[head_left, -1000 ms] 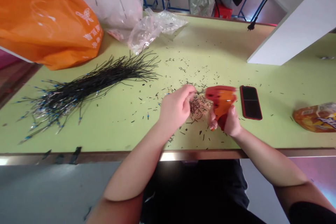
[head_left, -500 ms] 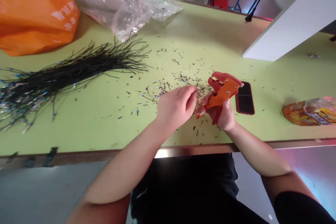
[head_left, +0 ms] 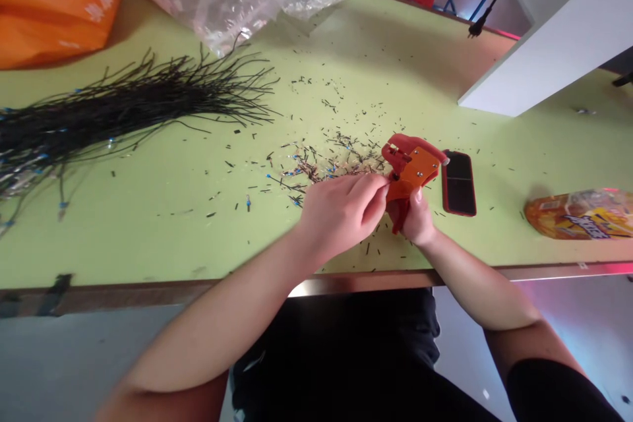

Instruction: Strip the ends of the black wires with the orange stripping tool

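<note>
My right hand (head_left: 419, 219) is wrapped around the handles of a red and orange wire stripper (head_left: 414, 168), its jaws pointing up and to the left. Close against the tool's left side is my left hand (head_left: 346, 208), thumb and fingers pinched together. Whatever lies in that pinch is too small or hidden to make out. Under and behind both hands spread short black wire offcuts (head_left: 309, 165), a few bits with blue ends among them. A large bundle of black wires (head_left: 148, 95) lies to the left, with blue and silvery pieces at its near-left end.
An orange bag (head_left: 54, 6) and crumpled clear plastic (head_left: 242, 0) stand at the back left. A dark phone-like slab (head_left: 459, 183) lies right of the tool, then a snack package (head_left: 581, 214). A white panel (head_left: 548, 39) rises at back right; a plug (head_left: 477, 28) hangs beside it.
My left hand has moved right, up against the wire stripper. The tool has shifted slightly left. The whole view has turned a little, so the wire bundle and orange bag sit farther left.
</note>
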### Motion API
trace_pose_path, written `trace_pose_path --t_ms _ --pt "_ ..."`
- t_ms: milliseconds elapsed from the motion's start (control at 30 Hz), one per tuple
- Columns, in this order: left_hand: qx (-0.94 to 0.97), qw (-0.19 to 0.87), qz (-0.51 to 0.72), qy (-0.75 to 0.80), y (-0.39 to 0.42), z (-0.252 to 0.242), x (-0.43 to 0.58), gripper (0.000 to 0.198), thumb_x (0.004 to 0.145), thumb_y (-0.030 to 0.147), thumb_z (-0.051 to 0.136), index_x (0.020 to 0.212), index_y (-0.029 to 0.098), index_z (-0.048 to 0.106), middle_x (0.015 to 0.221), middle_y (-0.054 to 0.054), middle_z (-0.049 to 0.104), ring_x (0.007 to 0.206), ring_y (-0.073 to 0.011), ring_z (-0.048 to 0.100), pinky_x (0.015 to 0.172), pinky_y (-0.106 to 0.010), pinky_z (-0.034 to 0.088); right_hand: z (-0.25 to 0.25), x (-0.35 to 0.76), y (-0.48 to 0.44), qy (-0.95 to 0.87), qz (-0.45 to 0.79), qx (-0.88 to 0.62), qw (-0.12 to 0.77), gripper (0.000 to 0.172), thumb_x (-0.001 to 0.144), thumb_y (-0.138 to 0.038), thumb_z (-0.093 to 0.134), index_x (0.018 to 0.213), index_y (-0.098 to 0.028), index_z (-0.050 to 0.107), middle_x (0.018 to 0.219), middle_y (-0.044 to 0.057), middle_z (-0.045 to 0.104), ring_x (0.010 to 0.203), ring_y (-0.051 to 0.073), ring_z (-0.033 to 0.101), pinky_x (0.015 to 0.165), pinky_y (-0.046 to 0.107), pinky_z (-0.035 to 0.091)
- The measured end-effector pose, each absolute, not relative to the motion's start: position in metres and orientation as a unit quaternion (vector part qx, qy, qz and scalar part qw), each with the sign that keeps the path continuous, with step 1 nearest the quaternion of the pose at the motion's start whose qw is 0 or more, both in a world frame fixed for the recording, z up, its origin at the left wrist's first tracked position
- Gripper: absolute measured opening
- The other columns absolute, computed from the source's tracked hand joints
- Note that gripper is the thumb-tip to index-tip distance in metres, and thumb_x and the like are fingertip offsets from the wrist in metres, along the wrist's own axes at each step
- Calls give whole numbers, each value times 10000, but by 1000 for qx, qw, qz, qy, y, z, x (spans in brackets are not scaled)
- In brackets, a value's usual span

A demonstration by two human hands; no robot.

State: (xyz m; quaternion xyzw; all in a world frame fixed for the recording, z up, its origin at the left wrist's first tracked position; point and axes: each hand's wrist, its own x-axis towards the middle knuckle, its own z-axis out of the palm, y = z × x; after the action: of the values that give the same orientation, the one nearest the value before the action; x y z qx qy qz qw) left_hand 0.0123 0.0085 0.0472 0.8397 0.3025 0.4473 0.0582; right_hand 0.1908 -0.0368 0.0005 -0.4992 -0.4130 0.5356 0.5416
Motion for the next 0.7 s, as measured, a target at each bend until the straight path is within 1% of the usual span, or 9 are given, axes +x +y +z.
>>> trace_pose_path --t_ms 133,200,300,400,467,600,700 --pt "841 60 437 314 8 47 12 147 1037 194 553 938 223 658 673 28 731 571 -113 659 523 -283 368 -2 191 -37 -426 520 -504 542 684 803 -921 553 1135 -329 641 1103 113 716 1237 383 680 812 524 684" --pt "841 71 432 317 8 47 12 150 1038 207 546 944 224 662 662 27 721 564 -116 649 522 -285 357 -1 192 -36 -427 512 -507 547 673 813 -911 550 1132 -325 642 1098 111 707 1253 381 668 833 524 685" --pt "838 106 428 321 7 49 12 152 1037 214 540 950 225 664 647 33 708 542 -110 625 521 -275 354 5 191 -34 -410 516 -499 563 648 799 -898 601 1077 -315 653 1006 107 695 1182 380 690 812 513 685" --pt "832 142 425 328 7 51 11 156 1037 214 535 950 221 663 643 38 702 499 -97 578 512 -265 351 10 191 -33 -403 537 -494 553 678 768 -921 610 1033 -299 661 926 107 681 1066 380 721 754 509 682" --pt "830 154 423 330 7 52 11 157 1038 217 535 948 218 663 635 40 692 481 -93 553 506 -262 345 11 191 -33 -404 544 -497 542 703 762 -940 592 1031 -294 662 903 106 679 1022 377 731 734 508 679" --pt "830 155 417 336 7 51 11 157 1038 229 534 951 223 664 605 42 662 488 -99 558 501 -258 325 7 192 -33 -410 550 -509 520 745 767 -982 524 1021 -293 650 898 116 683 1035 387 732 724 515 676" --pt "827 139 418 350 8 49 12 158 1037 232 531 948 222 661 608 39 663 504 -102 573 511 -259 324 4 195 -33 -418 549 -508 515 727 799 -975 488 1057 -313 641 938 119 687 1072 387 724 716 520 678"
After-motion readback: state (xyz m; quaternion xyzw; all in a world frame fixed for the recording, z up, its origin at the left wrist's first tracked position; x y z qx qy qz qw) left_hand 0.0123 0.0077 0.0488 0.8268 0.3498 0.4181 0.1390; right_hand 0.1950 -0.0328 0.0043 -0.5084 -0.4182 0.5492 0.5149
